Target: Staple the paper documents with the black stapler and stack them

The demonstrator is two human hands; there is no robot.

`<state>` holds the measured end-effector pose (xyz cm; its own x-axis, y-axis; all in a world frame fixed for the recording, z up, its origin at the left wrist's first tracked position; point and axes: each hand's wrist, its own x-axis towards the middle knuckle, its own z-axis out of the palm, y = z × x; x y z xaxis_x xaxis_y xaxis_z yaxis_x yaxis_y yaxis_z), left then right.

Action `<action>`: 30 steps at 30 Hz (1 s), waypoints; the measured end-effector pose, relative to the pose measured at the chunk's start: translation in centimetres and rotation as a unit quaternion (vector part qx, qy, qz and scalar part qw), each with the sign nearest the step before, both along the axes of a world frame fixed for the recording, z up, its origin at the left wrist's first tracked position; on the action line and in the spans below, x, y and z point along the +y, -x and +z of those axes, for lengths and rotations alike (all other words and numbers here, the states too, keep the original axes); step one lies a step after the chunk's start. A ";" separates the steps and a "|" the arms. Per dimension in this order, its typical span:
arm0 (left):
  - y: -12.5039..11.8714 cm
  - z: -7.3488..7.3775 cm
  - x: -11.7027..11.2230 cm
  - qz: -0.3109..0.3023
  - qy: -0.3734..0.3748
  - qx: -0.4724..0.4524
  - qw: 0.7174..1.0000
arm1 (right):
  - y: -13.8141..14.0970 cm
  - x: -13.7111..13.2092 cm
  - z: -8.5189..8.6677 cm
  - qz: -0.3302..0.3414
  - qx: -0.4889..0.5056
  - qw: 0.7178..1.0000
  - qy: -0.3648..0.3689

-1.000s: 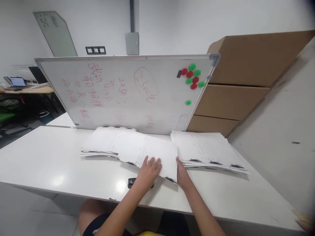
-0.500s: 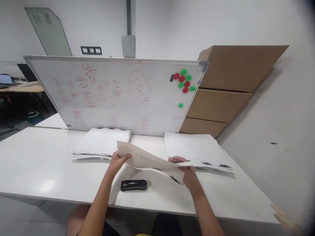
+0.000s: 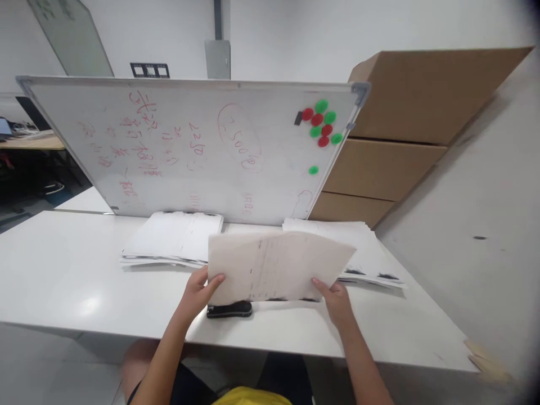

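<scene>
Both my hands hold a thin bundle of printed white sheets point(image 3: 274, 267) upright above the white table point(image 3: 63, 281). My left hand point(image 3: 199, 289) pinches its lower left corner, thumb in front. My right hand point(image 3: 335, 298) grips its lower right edge. A black stapler point(image 3: 230, 309) lies on the table just under the bundle, beside my left hand. One stack of papers point(image 3: 172, 244) lies to the left behind the bundle, another stack point(image 3: 367, 253) to the right.
A whiteboard point(image 3: 189, 146) with red writing and red and green magnets point(image 3: 323, 126) leans at the table's back edge. Stacked cardboard boxes point(image 3: 400, 135) stand behind it on the right, against the wall. A desk with a laptop is far left.
The bundle lay flat on the table under my hands a second ago. I have lifted it and tipped it upright, which uncovered the stapler. The camera view has shifted slightly.
</scene>
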<state>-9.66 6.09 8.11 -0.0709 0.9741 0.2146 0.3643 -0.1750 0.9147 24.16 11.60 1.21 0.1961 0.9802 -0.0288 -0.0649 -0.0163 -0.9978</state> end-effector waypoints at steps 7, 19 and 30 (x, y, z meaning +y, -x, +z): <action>-0.8 -0.7 -2.8 -0.087 0.001 0.177 0.980 | -6.3 -3.0 0.6 0.078 0.052 0.983 0.161; -2.4 -5.8 -3.2 -0.142 -0.118 0.323 0.928 | -12.0 -9.9 -1.2 0.055 -0.008 0.952 0.300; -2.3 -6.2 -3.1 -0.150 -0.134 0.313 0.928 | -11.2 -9.7 -0.4 0.030 -0.010 0.953 0.300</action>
<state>-7.38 3.00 1.93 0.4154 0.8354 0.3599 0.7076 -0.5454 0.4493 35.37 1.90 0.82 0.1469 0.7973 -0.5855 -0.0279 -0.5883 -0.8082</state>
